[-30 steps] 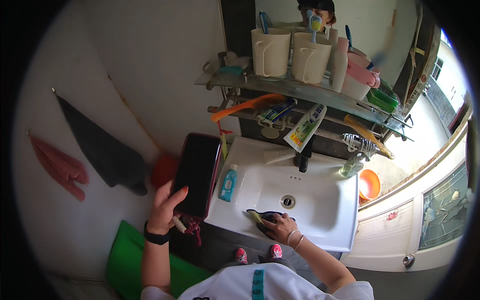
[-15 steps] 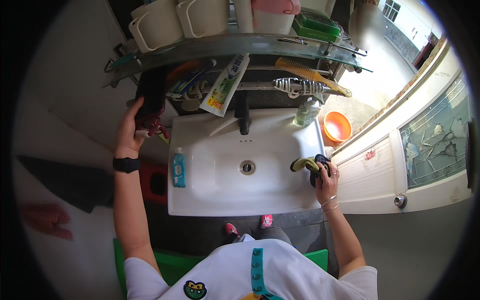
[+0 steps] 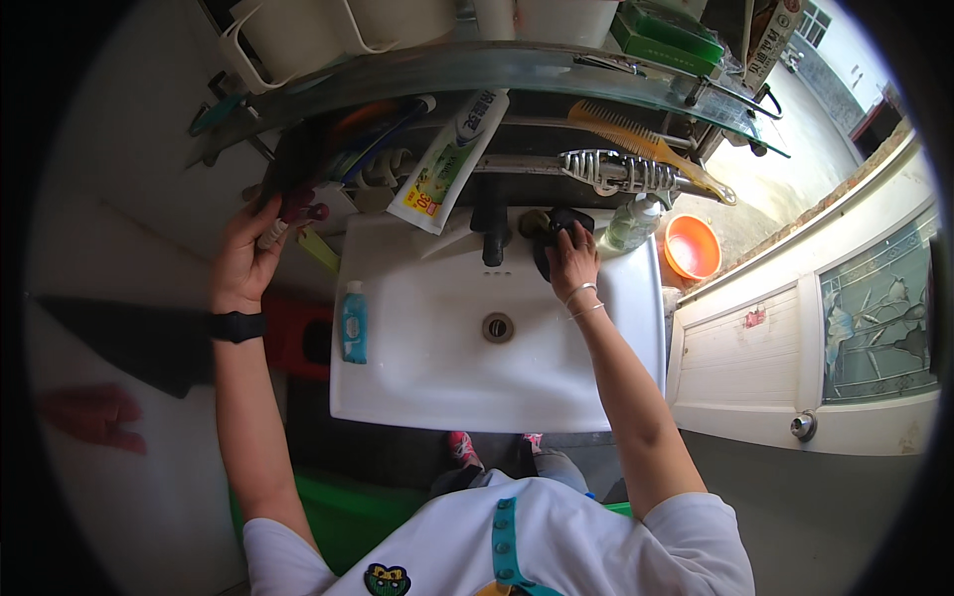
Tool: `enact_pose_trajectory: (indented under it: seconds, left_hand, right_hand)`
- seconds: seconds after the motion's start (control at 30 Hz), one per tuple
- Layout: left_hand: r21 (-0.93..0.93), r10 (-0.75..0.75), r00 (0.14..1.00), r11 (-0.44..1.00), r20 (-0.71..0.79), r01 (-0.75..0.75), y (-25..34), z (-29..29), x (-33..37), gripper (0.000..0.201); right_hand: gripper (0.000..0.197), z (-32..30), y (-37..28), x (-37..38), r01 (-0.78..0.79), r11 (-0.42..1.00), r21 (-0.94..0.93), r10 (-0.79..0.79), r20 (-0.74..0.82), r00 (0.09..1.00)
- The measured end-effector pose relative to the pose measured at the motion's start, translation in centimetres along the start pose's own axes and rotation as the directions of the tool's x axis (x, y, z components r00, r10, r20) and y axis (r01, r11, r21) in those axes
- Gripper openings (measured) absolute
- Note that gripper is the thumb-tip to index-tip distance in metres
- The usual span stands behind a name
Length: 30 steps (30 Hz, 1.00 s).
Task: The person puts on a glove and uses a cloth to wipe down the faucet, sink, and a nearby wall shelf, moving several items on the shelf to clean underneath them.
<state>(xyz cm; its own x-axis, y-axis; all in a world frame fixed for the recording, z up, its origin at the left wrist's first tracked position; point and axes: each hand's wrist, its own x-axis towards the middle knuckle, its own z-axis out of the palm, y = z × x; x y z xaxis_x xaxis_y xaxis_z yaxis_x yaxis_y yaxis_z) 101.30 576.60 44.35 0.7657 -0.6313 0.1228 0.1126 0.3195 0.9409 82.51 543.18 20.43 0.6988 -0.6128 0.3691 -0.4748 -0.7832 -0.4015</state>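
Note:
My right hand [image 3: 573, 260] presses a dark cloth with olive patches [image 3: 568, 221] onto the back rim of the white sink [image 3: 417, 392], just right of the black faucet [image 3: 490, 233]. Its fingers are bent over the cloth. At the left, beyond the sink's edge, my left hand [image 3: 243, 248] is raised with its fingers curled around something dark. Dark pink pieces [image 3: 303, 211] and a small pale piece show beside its fingers; shadow hides what the item is. A blue bottle with a white cap [image 3: 354, 323] lies on the sink's left rim.
Over the sink runs a glass shelf [image 3: 477, 84] bearing white mugs and a green box [image 3: 668, 35]. Beneath it are a toothpaste tube [image 3: 449, 164] and a yellow comb [image 3: 646, 149]. A clear bottle [image 3: 632, 223] stands at the back right corner; an orange basin [image 3: 692, 246] lies beyond, near the white door [image 3: 745, 348].
My right hand has carried the cloth from the sink's right rim to the back rim beside the faucet. My left hand has shifted slightly left and is still curled around the dark item.

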Motion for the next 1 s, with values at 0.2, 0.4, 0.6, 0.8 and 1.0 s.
enact_pose_trajectory:
  seconds: [0.2,0.4,0.6,0.8,1.0]
  left_hand:
    - [0.156,0.030,0.999,0.987,-0.043,-0.023,-1.1,-2.0,0.0,0.039]
    - [0.216,0.093,0.996,0.973,-0.014,-0.087,-2.7,-1.5,-0.3,0.043]
    - [0.144,0.164,0.951,0.981,-0.261,-0.129,-3.9,-2.5,-2.8,0.049]
    - [0.193,0.223,0.680,0.974,-0.699,-0.120,-15.5,4.5,-9.2,0.027]
    - [0.158,-0.393,0.906,0.916,0.156,0.370,-30.1,18.7,-11.5,0.040]
  right_hand:
    - [0.034,0.6,-1.2,-0.4,0.162,0.972,-0.171,-0.147,0.097,0.984]
    - [0.018,-3.2,2.0,-5.6,-0.082,0.920,0.382,0.007,0.194,0.981]
    - [0.021,-11.5,5.5,-7.3,-0.227,0.811,0.540,0.258,0.018,0.966]
    - [0.034,-9.1,11.3,-10.1,0.061,0.938,-0.341,-0.053,0.032,0.998]
    - [0.042,-8.9,8.2,-9.6,0.033,0.995,0.097,-0.043,0.103,0.994]
